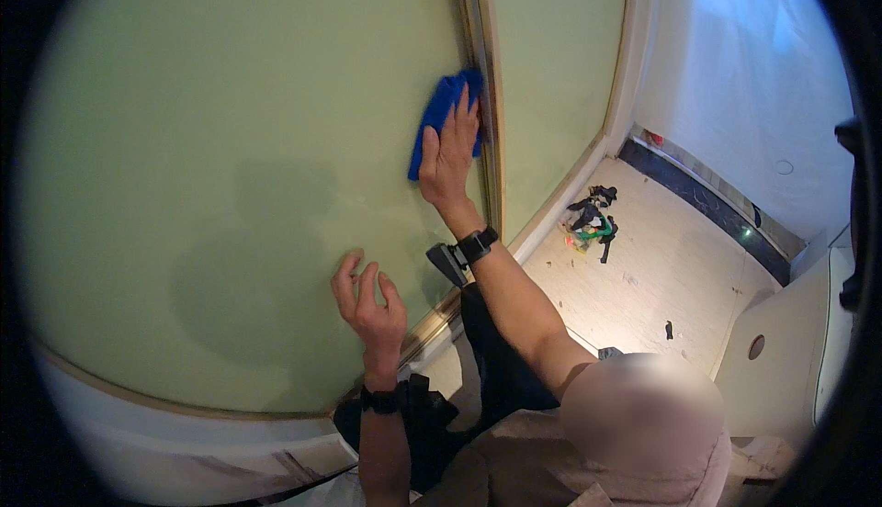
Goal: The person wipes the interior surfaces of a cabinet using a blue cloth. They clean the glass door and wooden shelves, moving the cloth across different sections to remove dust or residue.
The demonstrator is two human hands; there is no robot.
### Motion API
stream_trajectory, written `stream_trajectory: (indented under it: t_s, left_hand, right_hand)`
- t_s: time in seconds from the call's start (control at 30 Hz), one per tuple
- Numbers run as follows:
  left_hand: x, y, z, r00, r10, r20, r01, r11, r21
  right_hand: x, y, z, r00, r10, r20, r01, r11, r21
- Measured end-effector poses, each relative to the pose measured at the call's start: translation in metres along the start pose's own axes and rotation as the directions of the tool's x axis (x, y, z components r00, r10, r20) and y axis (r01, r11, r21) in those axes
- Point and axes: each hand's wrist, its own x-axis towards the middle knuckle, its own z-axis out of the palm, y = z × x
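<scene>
My right hand [451, 156] presses a folded blue cloth [432, 118] against a large pale-green door panel [207, 94]. Its fingers point up along the panel's upright edge, beside a gold-brown frame strip [490, 94]. Lower and to the left, my left hand [370, 311] is held up near the same panel with loosely curled, separated fingers. Nothing is in it, and I cannot tell whether it touches the surface. Both wrists wear black bands; a dark device sits on the right one [458, 259].
A second green panel [558, 45] stands right of the frame. Black, green and yellow scraps [589, 221] litter the pale floor [648, 266]. Translucent plastic sheeting [744, 59] hangs above a dark sill [703, 204]. At right is a white board with a round hole [778, 348].
</scene>
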Motion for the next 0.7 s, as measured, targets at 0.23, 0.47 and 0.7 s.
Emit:
stream_trajectory:
  t_s: [0.23,0.47,0.7]
  left_hand:
    - [-0.029,-0.002,-0.002,0.979,-0.169,0.113,0.164,0.985,0.049]
    - [-0.046,-0.002,0.003,0.983,-0.121,0.135,0.11,0.99,0.09]
    - [-0.056,-0.002,-0.003,0.995,-0.089,0.035,0.087,0.995,0.044]
  right_hand:
    - [-0.134,0.045,0.003,0.951,0.307,0.039,-0.303,0.95,-0.077]
    - [-0.216,0.063,0.01,0.753,0.656,0.049,-0.658,0.753,0.031]
    - [-0.233,-0.032,0.02,0.745,0.662,0.077,-0.666,0.732,0.146]
